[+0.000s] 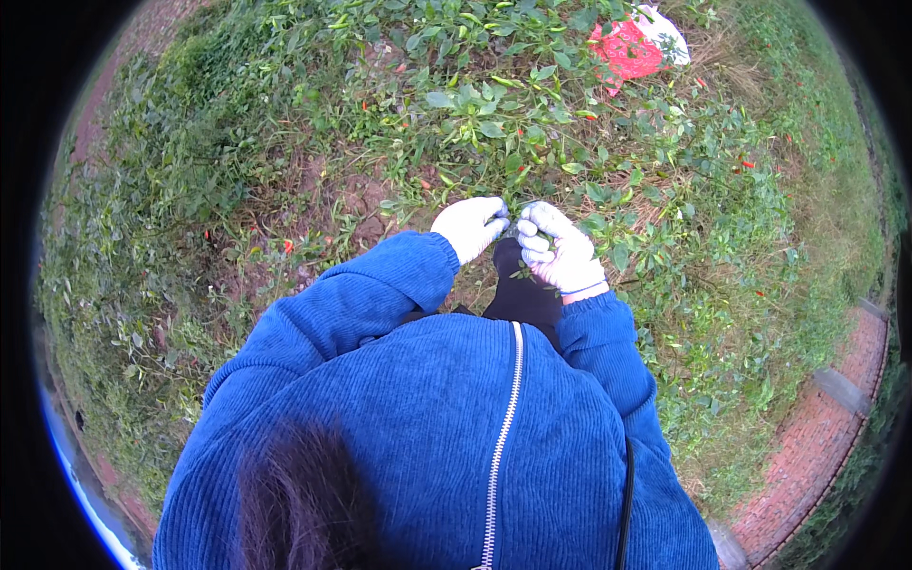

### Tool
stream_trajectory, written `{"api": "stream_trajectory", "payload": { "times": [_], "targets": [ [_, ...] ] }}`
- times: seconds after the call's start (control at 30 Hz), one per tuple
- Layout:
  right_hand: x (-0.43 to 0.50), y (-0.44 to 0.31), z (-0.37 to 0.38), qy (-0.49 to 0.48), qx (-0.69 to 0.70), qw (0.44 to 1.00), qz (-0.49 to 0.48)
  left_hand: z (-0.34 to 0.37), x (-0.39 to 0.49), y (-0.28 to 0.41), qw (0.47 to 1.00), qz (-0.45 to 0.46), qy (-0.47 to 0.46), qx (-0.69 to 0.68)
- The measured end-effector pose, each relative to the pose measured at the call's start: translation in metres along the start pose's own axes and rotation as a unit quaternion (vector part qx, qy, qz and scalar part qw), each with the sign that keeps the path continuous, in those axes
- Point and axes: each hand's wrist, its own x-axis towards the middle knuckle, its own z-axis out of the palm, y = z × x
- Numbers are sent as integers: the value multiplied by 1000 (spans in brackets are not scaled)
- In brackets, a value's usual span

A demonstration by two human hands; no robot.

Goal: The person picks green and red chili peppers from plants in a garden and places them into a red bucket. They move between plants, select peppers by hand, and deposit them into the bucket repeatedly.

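Both hands wear white knit gloves with greyish fingertips and meet over low chili pepper plants. My left hand (473, 225) has its thumb and fingers pinched together at a small green sprig; what lies between the fingertips is too small to tell. Just to its right, my right hand (560, 248) is curled around green leafy stems (526, 272), whose leaves hang below the palm. Leafy chili plants (491, 114) with green peppers stand in front of the hands. A red chili (425, 184) shows a little beyond my left hand.
A red patterned and white bag (630, 53) lies among the plants at the upper right. Weeds and bare soil (363, 199) are at the left front. More red chilies (288, 246) dot the plants on both sides. A red brick wall or path (798, 456) curves along the lower right.
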Motion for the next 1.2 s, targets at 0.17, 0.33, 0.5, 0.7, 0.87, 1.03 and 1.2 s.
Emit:
{"api": "stream_trajectory", "payload": {
  "times": [0.17,0.33,0.5,0.7,0.87,1.03,1.2],
  "targets": [
    [4,-5,6,126,-280,949,-70,1,-2,-1,999,23,9,27],
    [22,-7,2,136,-565,807,-103,2,-2,-3,995,49,0,82],
    [30,-6,-8,151,-612,775,-53,2,-2,-6,995,62,4,84],
    [27,-1,-19,172,-314,933,-28,-2,-3,-5,996,61,-13,71],
    [14,6,-25,172,-110,978,-40,-1,-3,-1,998,45,-26,48],
    [13,8,-26,180,-117,975,-54,12,0,1,995,12,96,0],
    [13,12,-21,179,-242,950,-87,13,17,-4,997,58,-20,54]
  ]
}}
